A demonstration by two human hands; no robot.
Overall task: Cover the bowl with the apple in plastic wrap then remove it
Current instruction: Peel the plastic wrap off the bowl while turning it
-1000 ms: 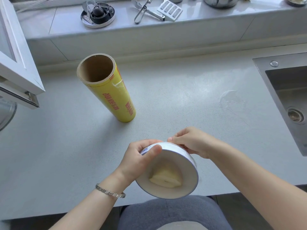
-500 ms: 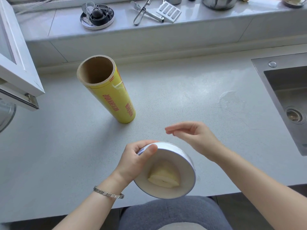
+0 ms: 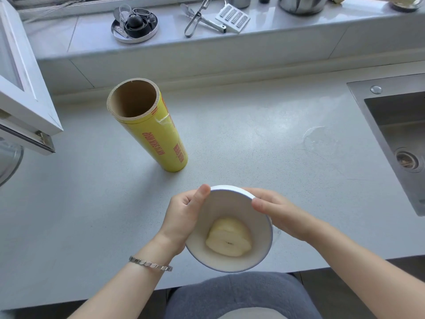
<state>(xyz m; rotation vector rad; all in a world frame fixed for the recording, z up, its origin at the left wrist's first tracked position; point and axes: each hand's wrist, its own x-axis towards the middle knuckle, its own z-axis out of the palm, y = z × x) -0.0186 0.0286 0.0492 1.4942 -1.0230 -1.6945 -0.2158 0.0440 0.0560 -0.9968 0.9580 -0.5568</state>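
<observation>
Near the counter's front edge, both hands cradle the white bowl [image 3: 230,229], tipped toward the person so the peeled apple piece [image 3: 228,240] shows inside. The left hand [image 3: 184,217] curls around one side, thumb on the rim; the right hand [image 3: 278,215] presses closed fingers against the other — probably smoothing film, though I can't make out any wrap. The yellow wrap roll [image 3: 158,132] stands upright behind, well apart — set aside yet within reach.

Bright, even daylight; source appears to be at top of frame, behind the sill [image 3: 230,44]. Soft shadows fall toward the viewer: one at the base of the yellow roll [image 3: 158,139], one under the forearms on the desk [image 3: 253,139]. Mild sheen on sill tiles. Wide-angle bowing at edges; sink [image 3: 395,125] slants. Slightly soft overall.
</observation>
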